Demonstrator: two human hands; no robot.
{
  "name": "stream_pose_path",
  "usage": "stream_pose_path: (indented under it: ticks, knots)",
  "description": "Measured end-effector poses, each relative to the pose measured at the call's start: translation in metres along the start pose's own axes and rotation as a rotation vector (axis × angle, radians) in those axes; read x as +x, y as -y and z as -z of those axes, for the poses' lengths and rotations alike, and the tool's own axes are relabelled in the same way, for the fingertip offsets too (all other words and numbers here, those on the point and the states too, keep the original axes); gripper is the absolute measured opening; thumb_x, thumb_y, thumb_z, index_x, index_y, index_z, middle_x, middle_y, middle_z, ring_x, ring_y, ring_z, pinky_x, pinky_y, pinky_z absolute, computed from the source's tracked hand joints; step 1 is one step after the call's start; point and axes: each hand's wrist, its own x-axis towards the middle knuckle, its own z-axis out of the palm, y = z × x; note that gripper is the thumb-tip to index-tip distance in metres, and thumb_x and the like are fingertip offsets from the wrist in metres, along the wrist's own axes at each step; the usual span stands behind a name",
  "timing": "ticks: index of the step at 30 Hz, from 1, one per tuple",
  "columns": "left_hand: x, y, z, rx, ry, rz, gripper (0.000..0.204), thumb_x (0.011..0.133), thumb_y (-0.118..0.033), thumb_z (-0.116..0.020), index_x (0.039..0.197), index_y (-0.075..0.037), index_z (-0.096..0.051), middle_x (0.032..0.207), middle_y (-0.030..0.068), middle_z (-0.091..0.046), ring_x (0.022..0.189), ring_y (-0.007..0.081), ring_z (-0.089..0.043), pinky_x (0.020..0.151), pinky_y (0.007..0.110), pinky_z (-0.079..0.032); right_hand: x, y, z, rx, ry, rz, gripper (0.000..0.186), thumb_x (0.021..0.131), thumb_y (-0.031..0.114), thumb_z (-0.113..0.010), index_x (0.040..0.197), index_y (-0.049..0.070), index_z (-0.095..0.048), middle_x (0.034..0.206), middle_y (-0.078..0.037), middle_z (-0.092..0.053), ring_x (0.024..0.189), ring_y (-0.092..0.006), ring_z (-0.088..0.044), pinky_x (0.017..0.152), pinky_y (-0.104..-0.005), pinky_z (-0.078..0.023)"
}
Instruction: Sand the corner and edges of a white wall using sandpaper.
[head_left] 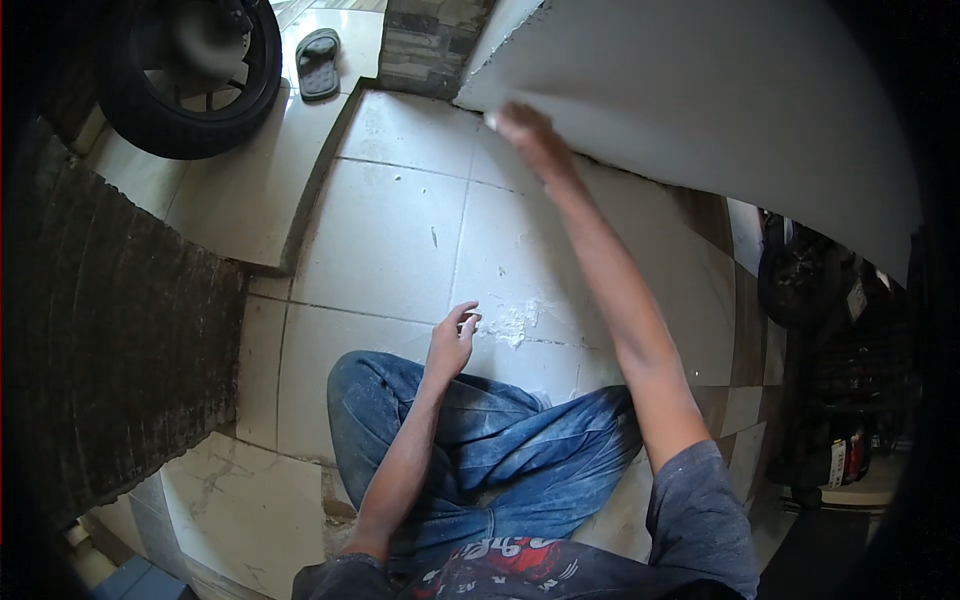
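Dark shirt (540,574), right hand (527,125) (blurry) near wall (690,110).

The place is most likely the entryway or porch of a home; whether it lies indoors cannot be determined. You sit on a floor of large, pale, glossy tiles (385,240), a domestic finish. Ahead and to the left of your left hand (455,340), a raised tiled step (245,205) bears a black-tyred wheel (190,138), apparently a motorcycle's, and near it a single dark sandal (318,65), as at a household threshold. Just right of your right hand (525,125) stands a plain pale wall (700,110); beyond its fingers, note the stone-patterned facing (425,45), typical of residential decoration.
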Motion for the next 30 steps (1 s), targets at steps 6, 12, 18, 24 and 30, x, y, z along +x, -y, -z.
stream_pose_path:
  ticks: [6, 12, 18, 24, 30]
  knots:
    - [-0.001, 0.001, -0.002, 0.014, 0.009, 0.026, 0.029, 0.094, -0.013, -0.049, 0.121, -0.004, -0.053, 0.101, 0.0148, -0.067, 0.089, 0.0217, -0.065, 0.078, 0.032, -0.05, -0.041, 0.025, 0.006, -0.676, -0.54, 0.83, 0.04, 0.078, -0.008, -0.052, 0.113, 0.008, -0.063, 0.122, -0.005, -0.059, 0.117, -0.0199, -0.052, 0.108, -0.0352, -0.035]
    - [0.0, 0.003, -0.008, -0.014, -0.002, 0.03, 0.027, 0.092, -0.011, -0.051, 0.119, -0.007, -0.055, 0.099, 0.0169, -0.067, 0.091, 0.0274, -0.066, 0.079, 0.035, -0.05, -0.045, 0.071, 0.133, -0.518, -1.1, 1.012, 0.037, 0.086, 0.0, -0.044, 0.121, 0.004, -0.054, 0.126, -0.01, -0.053, 0.121, -0.0242, -0.045, 0.104, -0.0394, -0.032]
    - [0.0, 0.007, -0.004, 0.032, 0.025, 0.013, 0.028, 0.092, -0.012, -0.05, 0.119, -0.007, -0.055, 0.101, 0.0176, -0.066, 0.094, 0.0281, -0.065, 0.08, 0.035, -0.05, -0.01, -0.028, 0.042, -1.138, -0.661, 0.485, 0.052, 0.075, -0.011, -0.047, 0.124, 0.004, -0.053, 0.126, -0.014, -0.054, 0.127, -0.0279, -0.041, 0.107, -0.0394, -0.034]
    - [-0.001, 0.009, -0.001, 0.111, 0.037, 0.058, 0.03, 0.094, -0.014, -0.048, 0.122, -0.003, -0.052, 0.104, 0.0168, -0.066, 0.093, 0.0235, -0.065, 0.082, 0.032, -0.049, -0.074, -0.053, 0.018, -0.592, -0.613, 0.445, 0.044, 0.08, -0.001, -0.051, 0.124, 0.005, -0.052, 0.131, -0.011, -0.05, 0.124, -0.0249, -0.045, 0.106, -0.0377, -0.035]
    - [-0.001, 0.003, -0.007, 0.012, 0.081, 0.061, 0.028, 0.093, -0.012, -0.049, 0.12, -0.008, -0.054, 0.103, 0.0186, -0.066, 0.095, 0.0283, -0.065, 0.081, 0.035, -0.049, -0.123, 0.003, 0.135, -0.19, -1.327, 0.448, 0.046, 0.085, -0.007, -0.046, 0.13, 0.003, -0.047, 0.131, -0.013, -0.051, 0.127, -0.0252, -0.043, 0.107, -0.0374, -0.034]
